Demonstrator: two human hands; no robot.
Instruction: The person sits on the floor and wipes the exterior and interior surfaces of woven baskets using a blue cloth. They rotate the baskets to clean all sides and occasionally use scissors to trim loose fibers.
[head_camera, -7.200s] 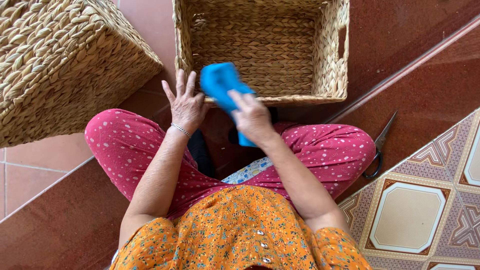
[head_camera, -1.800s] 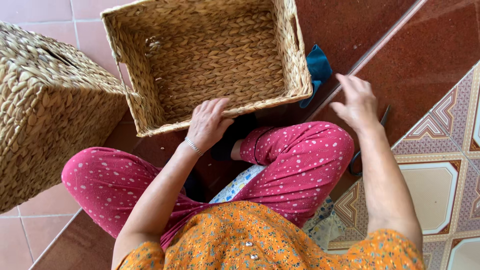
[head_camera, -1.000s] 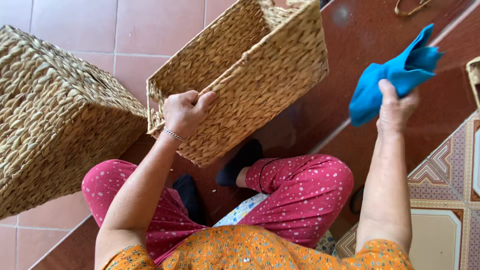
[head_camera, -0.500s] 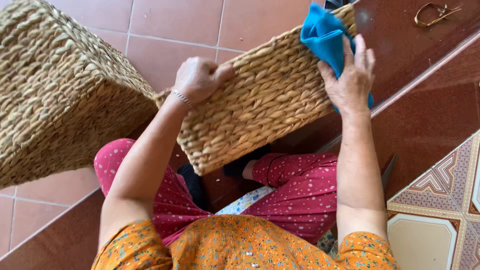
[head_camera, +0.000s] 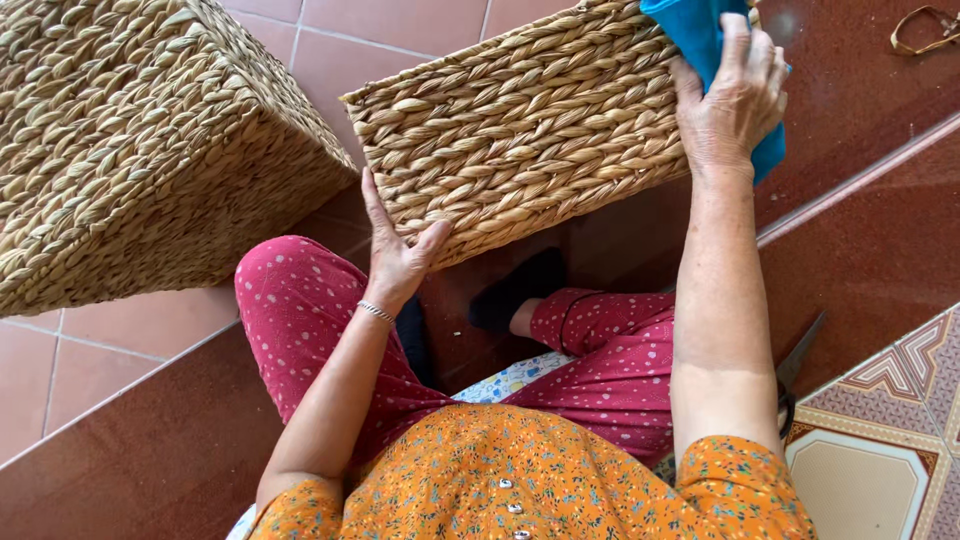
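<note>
A woven straw basket (head_camera: 520, 130) is tipped up off the floor, its outer side facing me, above my knees in red dotted trousers. My left hand (head_camera: 398, 255) props its lower near corner with the fingers spread against the weave. My right hand (head_camera: 730, 95) presses a bright blue cloth (head_camera: 700, 35) onto the basket's upper right side. Part of the cloth hangs past my palm at the right edge.
A second, larger woven basket (head_camera: 120, 150) lies on the red tiled floor at the left, close to the tipped one. Scissors (head_camera: 795, 375) lie by my right elbow near the patterned tiles (head_camera: 880, 440). A small looped object (head_camera: 925, 28) lies at the top right.
The basket has been turned further, its side now facing me. My left hand slid from the top rim to the lower corner. My right hand stays pressing the cloth on it.
</note>
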